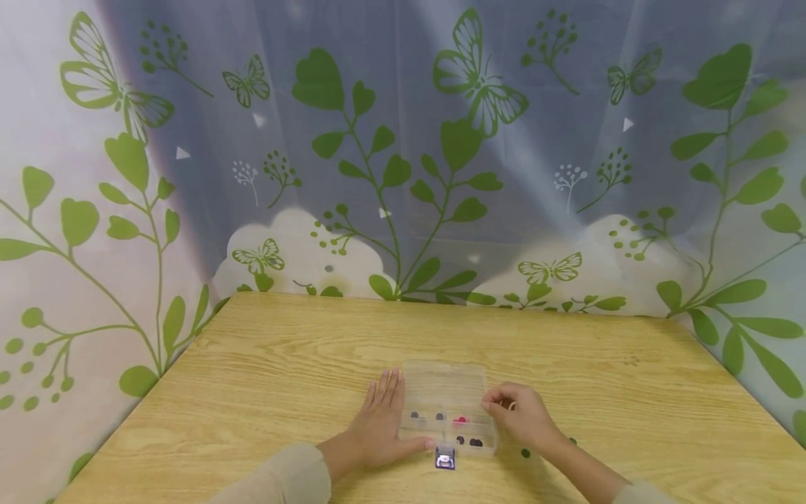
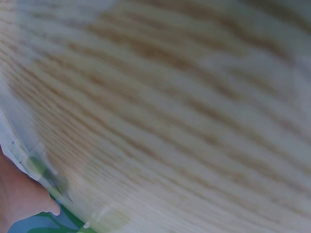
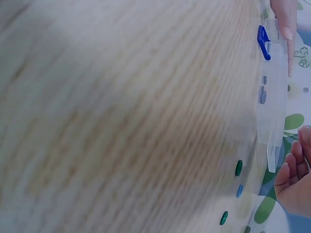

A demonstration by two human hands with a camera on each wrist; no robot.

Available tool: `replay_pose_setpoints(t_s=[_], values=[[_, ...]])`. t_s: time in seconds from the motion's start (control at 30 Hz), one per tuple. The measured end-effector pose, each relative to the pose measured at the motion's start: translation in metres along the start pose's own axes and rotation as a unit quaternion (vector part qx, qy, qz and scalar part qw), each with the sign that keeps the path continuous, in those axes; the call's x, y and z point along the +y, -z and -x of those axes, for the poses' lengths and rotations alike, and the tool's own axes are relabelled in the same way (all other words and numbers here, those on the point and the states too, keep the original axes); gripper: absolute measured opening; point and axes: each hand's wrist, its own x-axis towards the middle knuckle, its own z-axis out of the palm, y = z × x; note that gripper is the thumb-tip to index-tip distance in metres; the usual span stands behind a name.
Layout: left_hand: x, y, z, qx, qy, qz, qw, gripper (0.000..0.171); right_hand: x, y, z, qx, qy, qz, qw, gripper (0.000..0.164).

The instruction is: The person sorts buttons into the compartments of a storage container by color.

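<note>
A clear plastic compartment box point(image 1: 443, 381) with a purple-blue latch point(image 1: 445, 458) at its front sits on the table. Inside lie a pink disc point(image 1: 460, 420) and several dark, button-like discs point(image 1: 476, 443). My left hand point(image 1: 380, 423) lies along the box's left side, fingers straight, with the thumb at the front edge. By the right edge is my right hand point(image 1: 519, 416), its fingers curled and thumb and index fingertips together. Whether anything small is between them is hidden. The right wrist view also shows those curled fingers point(image 3: 292, 170) near the box's end.
On the wooden table point(image 1: 283, 350), right of the box, lie a green disc point(image 3: 238, 168), a blue disc point(image 3: 239, 190) and another green disc point(image 3: 224, 218). A leaf-and-butterfly patterned curtain point(image 1: 403, 175) stands behind the table and along both sides.
</note>
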Motion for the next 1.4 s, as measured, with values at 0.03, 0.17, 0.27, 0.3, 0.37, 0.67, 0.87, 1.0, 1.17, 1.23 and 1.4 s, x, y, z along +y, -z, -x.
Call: replay_pose_setpoints(t_s=[0.03,0.17,0.27,0.3,0.37,0.67,0.87,1.0,1.17,1.23,1.4], values=[[0.000,0.000,0.000,-0.001,0.000,0.000,1.0000,0.106,0.001,0.001,0.000,-0.001,-0.002,0.000,1.000,0.004],[-0.001,-0.001,0.000,-0.001,0.001,-0.001,1.0000,0.106,0.002,0.004,0.002,-0.008,-0.003,-0.004,1.000,0.006],[-0.002,-0.002,-0.001,0.000,0.001,-0.001,1.0000,0.106,0.003,0.006,0.003,-0.008,-0.002,-0.002,1.000,0.008],[-0.002,-0.002,-0.001,0.000,0.001,-0.001,1.0000,0.107,0.003,0.006,0.004,-0.008,-0.001,0.000,1.000,0.008],[-0.002,-0.002,-0.001,0.001,0.001,-0.001,1.0000,0.107,0.004,0.008,0.004,-0.006,-0.005,0.004,1.000,0.009],[0.000,0.000,-0.001,0.004,-0.004,-0.004,1.0000,0.106,0.011,0.014,0.008,-0.005,0.008,0.007,1.000,0.009],[0.002,0.002,0.000,0.003,-0.005,-0.001,1.0000,0.105,0.014,0.016,0.010,-0.005,-0.015,0.013,1.000,0.008],[0.002,0.002,0.001,0.003,-0.004,-0.004,1.0000,0.106,0.017,0.018,0.011,-0.003,-0.008,0.018,1.000,0.008],[0.001,0.001,0.000,0.004,-0.005,-0.007,1.0000,0.106,0.020,0.021,0.014,0.001,0.002,0.022,1.000,0.008],[0.001,0.000,0.000,0.005,-0.006,-0.005,1.0000,0.106,0.023,0.021,0.015,0.001,0.011,0.020,1.000,0.009],[0.001,0.000,0.000,0.005,-0.007,-0.002,1.0000,0.106,0.035,0.023,0.017,0.002,0.043,0.009,0.999,0.013]])
